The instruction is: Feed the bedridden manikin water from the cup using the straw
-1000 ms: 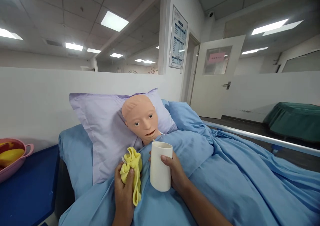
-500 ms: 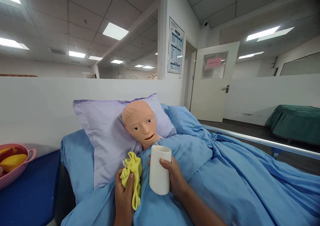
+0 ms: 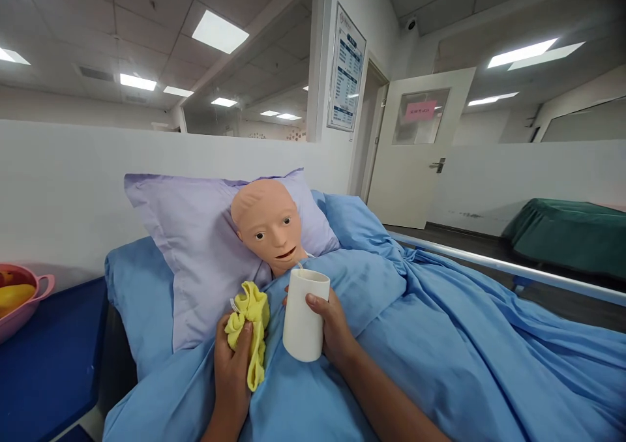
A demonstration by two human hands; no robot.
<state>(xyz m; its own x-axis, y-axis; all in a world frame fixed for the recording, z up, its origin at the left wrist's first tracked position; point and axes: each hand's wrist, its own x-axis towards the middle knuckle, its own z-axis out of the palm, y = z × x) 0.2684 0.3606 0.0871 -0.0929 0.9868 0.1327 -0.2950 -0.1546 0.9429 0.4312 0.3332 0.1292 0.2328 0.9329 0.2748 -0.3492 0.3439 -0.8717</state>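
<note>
A mannequin head (image 3: 268, 220) with a slightly parted mouth rests on a lilac pillow (image 3: 195, 233), its body under a blue blanket (image 3: 430, 344). My right hand (image 3: 335, 328) is wrapped round a white cup (image 3: 304, 318), held a little tilted below the mannequin's chin. A thin pale straw (image 3: 299, 265) sticks up from the cup's rim towards the chin; I cannot tell whether its tip touches. In my left hand (image 3: 233, 364) is a bunched yellow cloth (image 3: 250, 321), pinched under the thumb, just left of the cup. One end of the cloth hangs down.
At the left, a pink basket (image 3: 43, 290) with yellow fruit stands on a dark blue bedside table (image 3: 53, 357). A bed rail (image 3: 513, 271) runs along the far side. Beyond it are an open door (image 3: 408, 168) and a green-covered bed (image 3: 567, 233).
The camera view has tilted and shifted slightly, so the scene sits a little higher and further left. Both hands keep their holds on the cloth and the cup.
</note>
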